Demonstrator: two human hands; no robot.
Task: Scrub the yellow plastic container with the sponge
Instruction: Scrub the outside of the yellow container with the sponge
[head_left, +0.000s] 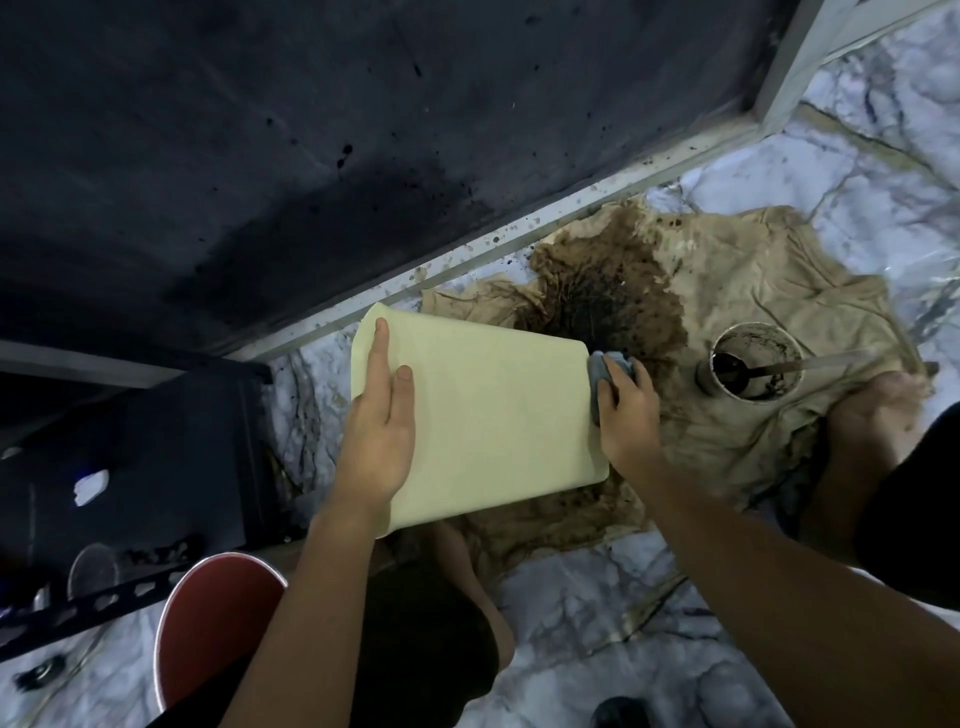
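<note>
Your biggest risk is the pale yellow, flat-sided plastic container (483, 410) slipping — your left hand (382, 431) only lies on its upper face with the fingers (382, 348) laid straight towards the far corner, not curled round any edge. I judge that a hard push from the sponge side could skid the container sideways under that flat palm. Curl the fingers over the rim if it starts to shift.

A second risk lies just beyond your right hand (626, 415): the dark brown wet stain (608, 291) on the crumpled beige cloth (769, 291) spread over the marble floor (582, 613). The small grey sponge (605, 371) works right at the container's edge nearest that stain, so a long stroke could drag the sponge into the muck and smear it back onto the plastic. The round tin of dark liquid (753, 364) with a metal spoon (795, 366) in it stands near your right knuckles — a wide sweep might tip it.

The fingers of your right hand are curled round the sponge, pressing it against the container's right-hand edge. The container itself sits tilted between your two hands, its lower part over the cloth, your left fingers on top of it, your right fingers at its side.
</note>
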